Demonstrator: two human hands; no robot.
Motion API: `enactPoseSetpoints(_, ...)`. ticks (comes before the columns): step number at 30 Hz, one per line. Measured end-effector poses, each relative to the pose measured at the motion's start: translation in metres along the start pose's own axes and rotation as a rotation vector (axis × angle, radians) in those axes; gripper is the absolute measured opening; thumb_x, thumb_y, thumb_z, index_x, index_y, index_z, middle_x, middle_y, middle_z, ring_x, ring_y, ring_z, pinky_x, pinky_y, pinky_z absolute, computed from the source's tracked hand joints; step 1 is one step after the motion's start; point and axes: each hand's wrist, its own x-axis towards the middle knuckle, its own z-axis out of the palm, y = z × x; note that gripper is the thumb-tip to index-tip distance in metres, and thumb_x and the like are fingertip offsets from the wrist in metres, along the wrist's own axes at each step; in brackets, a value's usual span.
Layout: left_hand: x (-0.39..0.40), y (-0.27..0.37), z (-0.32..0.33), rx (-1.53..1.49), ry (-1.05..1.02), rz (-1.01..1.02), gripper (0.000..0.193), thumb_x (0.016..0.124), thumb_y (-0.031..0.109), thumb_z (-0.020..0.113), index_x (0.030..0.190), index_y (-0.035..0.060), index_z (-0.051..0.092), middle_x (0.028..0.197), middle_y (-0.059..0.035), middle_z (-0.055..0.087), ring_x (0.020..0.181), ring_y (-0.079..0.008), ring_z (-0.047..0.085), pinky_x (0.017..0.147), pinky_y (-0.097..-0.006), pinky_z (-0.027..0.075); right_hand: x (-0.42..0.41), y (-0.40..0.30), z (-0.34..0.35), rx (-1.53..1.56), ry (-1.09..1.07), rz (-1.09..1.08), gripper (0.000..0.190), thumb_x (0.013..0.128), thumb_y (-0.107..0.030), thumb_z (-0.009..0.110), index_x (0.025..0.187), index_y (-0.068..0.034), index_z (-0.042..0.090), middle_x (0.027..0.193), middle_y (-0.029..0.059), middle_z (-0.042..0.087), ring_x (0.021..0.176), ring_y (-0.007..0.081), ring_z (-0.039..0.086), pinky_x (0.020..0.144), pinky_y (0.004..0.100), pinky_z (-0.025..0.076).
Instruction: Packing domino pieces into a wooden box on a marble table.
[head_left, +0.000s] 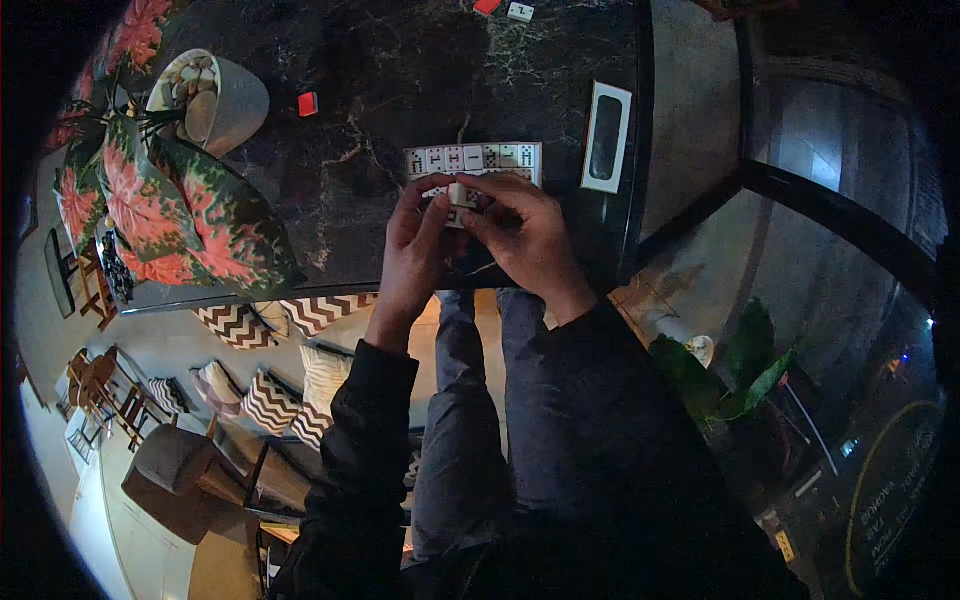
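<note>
Both hands meet near the front edge of a dark marbled tabletop. Between the fingertips of my left hand (420, 236) and my right hand (529, 232) is a small white tile (458, 194), seemingly a domino, touched from both sides. Under and behind the fingers, a shallow box (541, 163) holds rows of white dominoes (472, 157) with dark and red pips. My hands cover much of its lower rows. One more pale domino (454, 218) shows just below the held tile.
A white box lid with a dark window (625, 142) lies right. Red-backed dominoes (308, 104) and a white domino (520, 11) lie farther off. At left, a pale pot of pebbles (240, 101) lies near broad red-green leaves (225, 217) overhanging the tabletop (360, 247).
</note>
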Motion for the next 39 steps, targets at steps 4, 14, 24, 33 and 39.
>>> enactPoseSetpoints(4,0.001,0.002,0.001,0.049,-0.056,-0.049,0.032,0.112,0.026,0.054,0.138,0.0072,0.055,0.1,-0.0023,0.07,0.08,-0.0033,0.061,0.065,-0.0224,0.047,-0.003,0.004,-0.004,-0.016,0.042,0.068,0.034,0.089,-0.009,0.081,0.123,-0.005,0.074,0.105,0.0139,0.075,0.084,0.0181,0.075,0.071,0.03,0.061)
enactPoseSetpoints(14,0.015,0.002,-0.029,0.62,0.243,0.337,0.038,0.114,0.032,0.042,0.113,0.0027,0.067,0.094,-0.0096,0.069,0.078,-0.0184,0.063,0.071,-0.0341,0.05,0.004,0.008,-0.021,-0.484,0.318,0.189,0.025,0.091,-0.011,0.078,0.116,-0.007,0.077,0.093,0.0149,0.075,0.077,0.0214,0.076,0.063,0.0317,0.06)
enactPoseSetpoints(24,0.054,-0.026,-0.083,1.176,0.326,0.575,0.027,0.108,0.018,0.052,0.127,-0.0005,0.049,0.114,-0.023,0.06,0.103,-0.0466,0.055,0.096,-0.0556,0.04,0.002,0.022,-0.012,-0.669,0.181,0.061,0.028,0.089,-0.008,0.078,0.117,-0.005,0.078,0.096,0.0168,0.076,0.079,0.025,0.076,0.069,0.0354,0.061)
enactPoseSetpoints(33,0.036,0.001,-0.043,0.643,0.368,0.497,0.035,0.092,0.009,0.076,0.123,0.0034,0.06,0.117,-0.0123,0.065,0.106,-0.0242,0.066,0.088,-0.0404,0.055,0.001,0.011,-0.031,-0.537,0.266,0.053,0.031,0.093,-0.024,0.08,0.116,-0.005,0.077,0.092,0.0128,0.077,0.072,0.0163,0.073,0.058,0.0296,0.059)
enactPoseSetpoints(39,0.024,0.0,0.005,0.517,0.078,0.452,0.03,0.077,0.002,0.086,0.105,0.0062,0.074,0.105,-0.0077,0.073,0.099,-0.0195,0.071,0.085,-0.0343,0.058,-0.003,-0.01,-0.015,0.261,0.161,0.596,0.034,0.097,-0.028,0.077,0.119,-0.002,0.075,0.086,0.0059,0.076,0.06,0.0046,0.062,0.045,0.0205,0.044)
